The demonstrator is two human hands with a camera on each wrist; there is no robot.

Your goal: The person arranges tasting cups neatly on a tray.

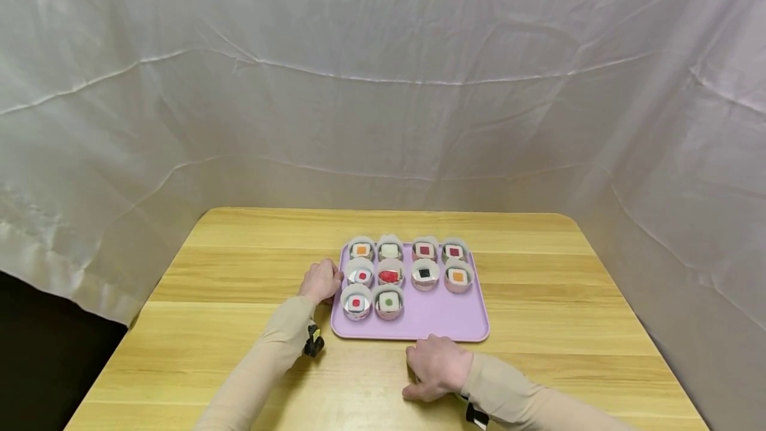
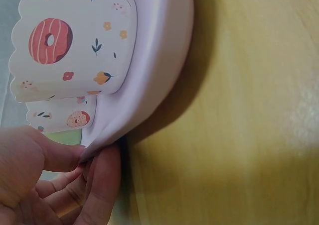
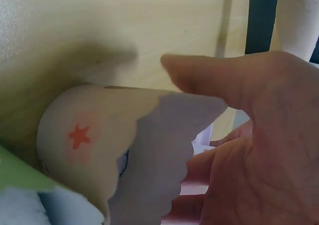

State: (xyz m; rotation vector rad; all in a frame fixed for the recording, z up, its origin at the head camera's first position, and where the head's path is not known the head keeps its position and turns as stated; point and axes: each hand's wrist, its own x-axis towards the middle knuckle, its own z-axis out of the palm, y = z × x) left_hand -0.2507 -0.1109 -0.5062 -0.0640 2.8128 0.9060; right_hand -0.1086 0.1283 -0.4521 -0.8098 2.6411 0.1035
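Note:
A light purple tray [image 1: 445,321] lies on the table, bearing several paper cups with small square pieces in them. My left hand [image 1: 321,281] is at its left edge; in the left wrist view the thumb [image 2: 62,153] and fingers pinch the tray's rim. Just in front of the tray's near edge is my right hand [image 1: 439,368]. The right wrist view shows a paper cup [image 3: 84,130] with a red star by its palm, thumb straight and spread on one side, fingers on the other. That cup does not show in the head view.
The wooden table [image 1: 239,324] has rounded far corners. Pale cloth [image 1: 383,125] hangs behind it and at both sides. On the tray the cups stand in rows at the left and far right; bare tray shows at the near right. A green-edged item [image 3: 20,172] sits beside the star cup.

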